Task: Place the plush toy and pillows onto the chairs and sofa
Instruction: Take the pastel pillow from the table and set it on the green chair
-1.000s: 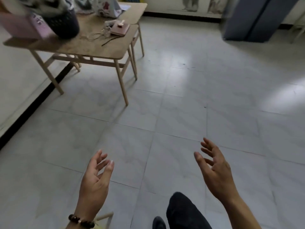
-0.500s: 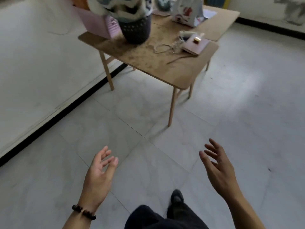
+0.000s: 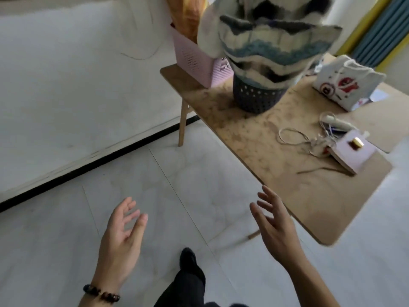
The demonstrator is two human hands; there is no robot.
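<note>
I've closed on the wooden table [image 3: 254,138] since a second ago, left hand [image 3: 120,238] and right hand [image 3: 276,224] both spread and empty, striped fuzzy pillow [image 3: 265,43] (stuffed in the dark basket [image 3: 256,98]) now just ahead, so pickup comes next.

A table [image 3: 254,138] stood by the wall. At its far left corner sat a perforated bin [image 3: 199,60]; just right of it, a round basket [image 3: 256,98] held a pillow [image 3: 267,38]. Near the right edge lay a notebook [image 3: 352,154], with cords [image 3: 294,136] to its left. A bag [image 3: 347,83] rested behind them.
</note>
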